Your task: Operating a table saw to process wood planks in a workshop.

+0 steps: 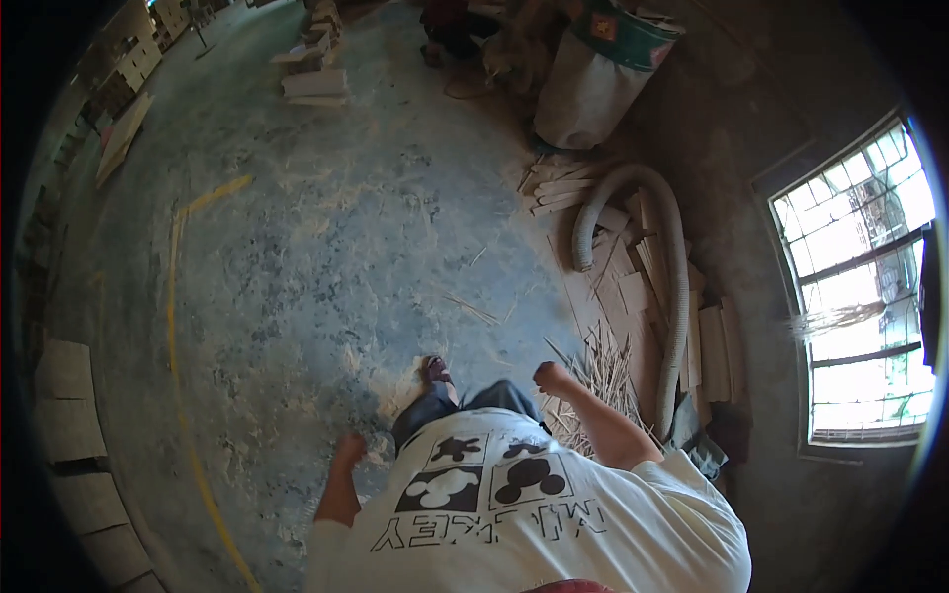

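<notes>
Thin wooden strips (611, 374) lay in a loose heap nearest the right hand (554, 379), whose fingers looked curled in with nothing visibly gripped. The left hand (349, 451) hung apart, too blurred to tell its fingers' state or contents. Beyond, a ribbed hose (676, 257) curved past the strips, which looked ungathered, with no finished work apparent.
</notes>
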Demonstrator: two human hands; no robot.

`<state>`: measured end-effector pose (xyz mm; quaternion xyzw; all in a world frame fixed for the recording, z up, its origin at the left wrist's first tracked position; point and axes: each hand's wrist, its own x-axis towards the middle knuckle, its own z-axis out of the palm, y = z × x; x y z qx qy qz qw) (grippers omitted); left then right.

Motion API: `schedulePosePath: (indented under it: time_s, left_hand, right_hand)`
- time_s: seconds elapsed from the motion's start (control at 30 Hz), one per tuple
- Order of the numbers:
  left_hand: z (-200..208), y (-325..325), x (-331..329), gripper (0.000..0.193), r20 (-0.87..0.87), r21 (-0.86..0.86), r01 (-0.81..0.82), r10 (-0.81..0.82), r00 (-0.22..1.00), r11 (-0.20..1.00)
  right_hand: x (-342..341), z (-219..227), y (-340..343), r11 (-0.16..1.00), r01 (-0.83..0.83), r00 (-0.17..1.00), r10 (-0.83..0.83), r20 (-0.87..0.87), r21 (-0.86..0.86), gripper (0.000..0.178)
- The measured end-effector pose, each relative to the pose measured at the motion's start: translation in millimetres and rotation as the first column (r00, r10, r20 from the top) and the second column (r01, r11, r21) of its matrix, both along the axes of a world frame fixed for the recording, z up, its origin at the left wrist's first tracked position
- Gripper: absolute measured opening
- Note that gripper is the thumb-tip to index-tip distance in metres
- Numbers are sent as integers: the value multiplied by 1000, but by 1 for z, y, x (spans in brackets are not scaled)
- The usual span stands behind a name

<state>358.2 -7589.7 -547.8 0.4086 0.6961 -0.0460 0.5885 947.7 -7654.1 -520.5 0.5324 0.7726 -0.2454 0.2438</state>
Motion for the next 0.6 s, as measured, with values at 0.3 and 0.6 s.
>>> schedulePosePath:
  time_s: [0.3, 0.6]
  left_hand:
    - [62, 325, 177, 22, 208, 409, 30, -125, 970, 912]
    - [61, 405, 157, 30, 16, 153, 173, -178, 984, 973]
  right_hand:
    - [91, -141, -51, 493, 773, 530, -848, -21, -400, 17]
    - [102, 41, 340, 70, 772, -278, -857, -434, -632, 18]
